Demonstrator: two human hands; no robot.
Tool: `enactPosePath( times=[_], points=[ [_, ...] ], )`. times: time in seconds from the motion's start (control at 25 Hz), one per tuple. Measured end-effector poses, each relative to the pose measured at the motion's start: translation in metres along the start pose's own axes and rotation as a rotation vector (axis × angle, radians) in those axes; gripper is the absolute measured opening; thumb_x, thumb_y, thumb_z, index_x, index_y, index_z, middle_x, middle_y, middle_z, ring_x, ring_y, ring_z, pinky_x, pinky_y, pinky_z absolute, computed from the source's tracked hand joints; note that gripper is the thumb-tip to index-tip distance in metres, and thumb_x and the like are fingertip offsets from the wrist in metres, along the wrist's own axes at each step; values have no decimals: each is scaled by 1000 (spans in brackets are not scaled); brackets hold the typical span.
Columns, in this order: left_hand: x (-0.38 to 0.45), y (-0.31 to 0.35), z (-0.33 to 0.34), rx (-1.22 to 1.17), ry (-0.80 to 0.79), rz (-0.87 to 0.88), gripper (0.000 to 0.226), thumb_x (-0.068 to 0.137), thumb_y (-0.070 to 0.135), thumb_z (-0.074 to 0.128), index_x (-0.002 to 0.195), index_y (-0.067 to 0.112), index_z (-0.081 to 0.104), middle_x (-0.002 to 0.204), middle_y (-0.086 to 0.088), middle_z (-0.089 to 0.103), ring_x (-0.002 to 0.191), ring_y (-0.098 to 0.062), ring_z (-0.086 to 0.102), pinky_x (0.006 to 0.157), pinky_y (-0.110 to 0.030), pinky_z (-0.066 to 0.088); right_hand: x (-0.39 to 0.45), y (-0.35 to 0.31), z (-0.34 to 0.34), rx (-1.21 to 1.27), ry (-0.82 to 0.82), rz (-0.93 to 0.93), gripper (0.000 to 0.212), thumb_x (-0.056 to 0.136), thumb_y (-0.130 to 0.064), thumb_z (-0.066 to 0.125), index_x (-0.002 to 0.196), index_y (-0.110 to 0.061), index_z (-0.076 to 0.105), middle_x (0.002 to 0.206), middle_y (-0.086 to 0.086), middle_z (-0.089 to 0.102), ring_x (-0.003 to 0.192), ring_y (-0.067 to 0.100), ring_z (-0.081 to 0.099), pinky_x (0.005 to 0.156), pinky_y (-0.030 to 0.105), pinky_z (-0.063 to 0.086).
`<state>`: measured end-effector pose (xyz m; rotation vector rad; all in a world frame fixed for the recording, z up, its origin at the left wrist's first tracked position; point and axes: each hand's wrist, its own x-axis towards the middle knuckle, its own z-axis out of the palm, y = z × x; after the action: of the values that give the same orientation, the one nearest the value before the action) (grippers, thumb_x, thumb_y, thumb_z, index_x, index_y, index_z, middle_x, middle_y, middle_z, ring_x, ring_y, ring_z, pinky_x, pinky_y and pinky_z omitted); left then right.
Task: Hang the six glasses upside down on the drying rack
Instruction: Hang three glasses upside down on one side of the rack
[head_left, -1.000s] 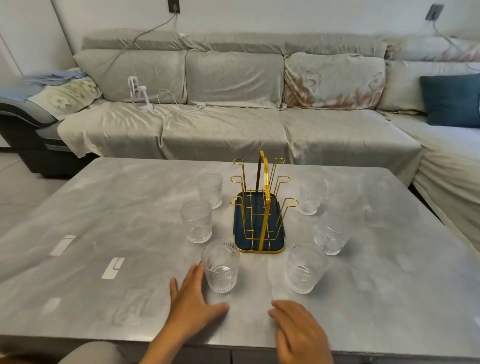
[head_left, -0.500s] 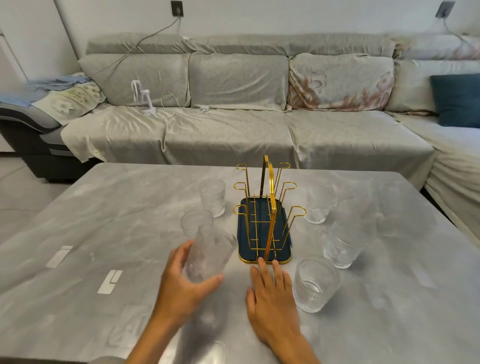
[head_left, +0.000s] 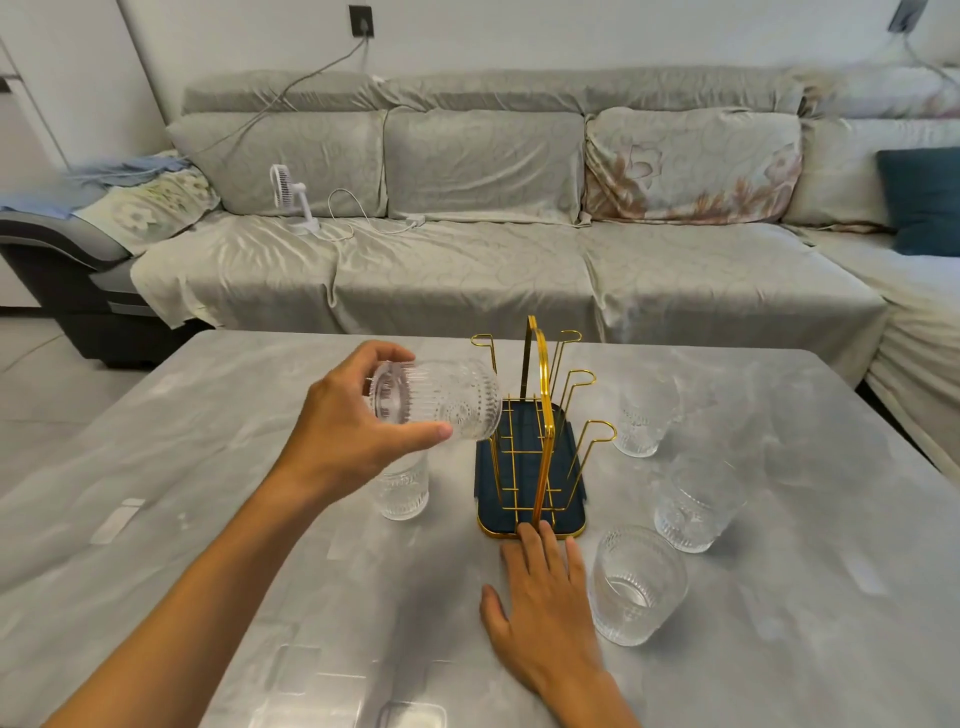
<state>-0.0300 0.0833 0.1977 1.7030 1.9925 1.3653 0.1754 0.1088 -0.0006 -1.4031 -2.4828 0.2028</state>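
Observation:
The gold wire drying rack with a dark blue tray stands mid-table. My left hand grips a ribbed clear glass tipped on its side, its mouth next to the rack's left prongs. Below that hand stands an upright glass; any other glass on the left is hidden behind the hand. My right hand lies flat on the table, fingertips touching the tray's near edge. Three glasses stand right of the rack: near, middle, far.
The grey marble-pattern table carries pale tape marks near its left and front edges. A grey covered sofa runs behind it, with a small white fan and its cable on the seat and a dark teal cushion at right.
My left hand has picked the near-left glass up off the table, raised it and tipped it sideways toward the rack. My right hand slid forward to the tray's near edge.

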Motion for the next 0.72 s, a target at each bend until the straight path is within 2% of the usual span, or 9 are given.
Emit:
enactPosePath(
  times=[0.12, 0.24, 0.44, 0.56, 0.72],
  points=[
    [5, 2, 7, 76, -52, 14, 71, 52, 46, 92, 112, 35, 56, 103, 11, 66, 88, -3, 63, 64, -11, 49, -1, 2, 0, 29, -4, -8, 61, 87, -60, 24, 137, -27, 37, 156, 0, 24, 144, 21, 5, 114, 40, 0],
    [9, 3, 15, 98, -57, 18, 76, 52, 46, 93, 114, 35, 51, 108, 8, 62, 93, -11, 61, 70, -19, 50, -1, 1, 1, 15, -8, -24, 64, 87, -61, 23, 139, -26, 35, 156, -1, 25, 144, 21, 7, 113, 39, -2],
    [16, 2, 25, 199, -114, 62, 79, 56, 44, 91, 125, 30, 55, 115, 8, 55, 104, -15, 54, 85, -31, 49, 1, 1, 5, -12, -42, -12, 73, 86, -71, 12, 145, -30, 27, 160, -6, 14, 145, 17, -2, 110, 38, -12],
    [21, -1, 37, 274, -192, 50, 83, 58, 41, 90, 131, 27, 53, 122, 2, 57, 110, -21, 52, 91, -37, 48, 1, 1, 5, -1, -55, 0, 74, 85, -73, 9, 144, -32, 26, 160, -8, 13, 145, 16, -3, 113, 41, -7],
    [21, -10, 61, 371, -329, 23, 86, 63, 38, 89, 136, 23, 47, 132, -3, 57, 117, -23, 49, 91, -37, 45, 2, 1, 6, 15, -58, 11, 75, 84, -72, 6, 143, -33, 28, 159, -9, 15, 145, 15, -2, 115, 41, -1]
  ],
)
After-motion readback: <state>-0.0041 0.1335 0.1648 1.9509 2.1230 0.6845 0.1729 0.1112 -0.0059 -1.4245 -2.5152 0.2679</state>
